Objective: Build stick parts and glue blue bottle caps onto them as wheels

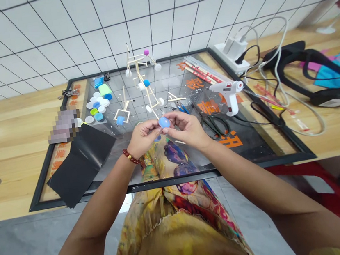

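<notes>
1. Biggest first: the black-framed dark glass panel point(259, 145) is being used as the work surface.
2. The black flexible sheet point(76, 168) is draped over its front-left edge, not being touched.
3. The tall pale wooden-stick structure with white, blue and pink round caps point(146, 83) looks mostly joined up already. Whether it's one piece or two overlapping can't be told.
4. The white plastic glue gun point(230, 91) is parked on the right, not held.
5. Plenty seems unused: the pile of loose white, blue and green plastic caps point(101, 102) is spread at the left.
6. The smaller wooden-stick frame with a light-blue cap point(120, 120) has been put together too, tbh pretty neatly.
7. A few short pale sticks point(176, 99) are left loose, apparently unattached.
8. Smallest: the translucent blue round cap point(164, 122) is pinched between the fingertips of the left hand point(142, 138) and right hand point(190, 130), above the panel's middle. A stick is seen right behind it; whether they've been joined can't be told, so this bit's judged unfinished.
</notes>
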Demonstrator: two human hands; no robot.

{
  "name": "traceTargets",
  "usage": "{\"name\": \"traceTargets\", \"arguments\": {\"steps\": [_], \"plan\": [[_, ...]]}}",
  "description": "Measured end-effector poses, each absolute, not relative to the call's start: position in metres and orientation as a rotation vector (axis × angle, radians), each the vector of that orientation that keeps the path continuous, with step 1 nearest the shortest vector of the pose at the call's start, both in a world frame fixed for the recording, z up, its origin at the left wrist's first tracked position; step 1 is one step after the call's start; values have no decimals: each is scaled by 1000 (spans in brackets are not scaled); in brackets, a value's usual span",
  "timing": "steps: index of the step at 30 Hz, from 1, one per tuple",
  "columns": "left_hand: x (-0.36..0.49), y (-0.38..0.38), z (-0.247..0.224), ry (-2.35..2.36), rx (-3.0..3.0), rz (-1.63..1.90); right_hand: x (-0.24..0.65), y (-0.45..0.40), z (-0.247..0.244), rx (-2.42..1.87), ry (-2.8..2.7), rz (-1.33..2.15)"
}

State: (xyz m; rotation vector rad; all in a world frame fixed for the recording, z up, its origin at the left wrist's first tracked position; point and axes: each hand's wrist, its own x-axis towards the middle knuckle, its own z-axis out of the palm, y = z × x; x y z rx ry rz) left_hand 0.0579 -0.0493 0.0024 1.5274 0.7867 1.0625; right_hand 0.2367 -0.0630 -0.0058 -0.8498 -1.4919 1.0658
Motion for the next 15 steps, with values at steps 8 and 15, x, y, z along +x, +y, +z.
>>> {"name": "traceTargets", "arguments": {"steps": [8, 15], "plan": [[56, -50, 3, 813, 1409, 1053, 238, -61, -5, -855, -1523, 1060], [55, -47, 0, 839, 1495, 1057, 238, -62, -3, -855, -1582, 996]]}}
